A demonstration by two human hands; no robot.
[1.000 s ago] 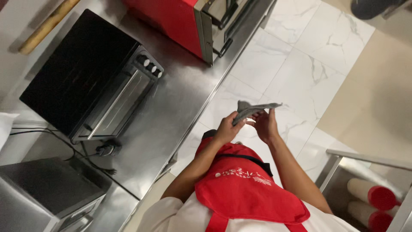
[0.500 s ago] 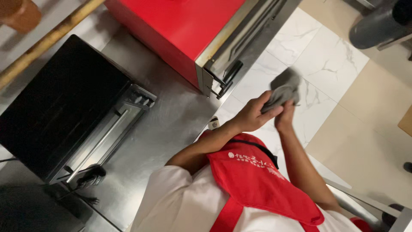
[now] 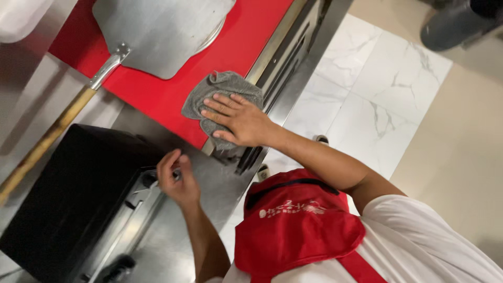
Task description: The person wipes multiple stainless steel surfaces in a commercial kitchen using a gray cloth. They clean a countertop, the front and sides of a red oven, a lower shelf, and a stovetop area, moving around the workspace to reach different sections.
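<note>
Right hand: the right hand [image 3: 240,121] lies flat, fingers spread, palm pressed down on a crumpled grey cloth [image 3: 220,91], holding it against the surface beneath.
Grey cloth: bunched under the palm and fingers, its free folds showing past the fingertips; it rests on the flat red top of a box-shaped oven [image 3: 157,89], close to that top's front edge.
Left hand: the left hand [image 3: 177,178] is half curled, fingers bent toward the thumb, at the upper front corner of a black countertop toaster oven [image 3: 68,204]; whether it grips a knob there or only touches it cannot be told.
Black oven: stands on a brushed steel counter [image 3: 209,183], just beside the red oven, its front panel facing the person.
Peel: a flat metal peel blade [image 3: 157,29] lies on the red top, apart from the cloth, and its long wooden handle [image 3: 44,144] runs off over the steel counter behind the black oven.
Clothing: a red apron [image 3: 298,225] over a white short-sleeved shirt [image 3: 419,246].
Floor: white marble-patterned tiles [image 3: 367,99] beside the counter, meeting a plain beige floor.
</note>
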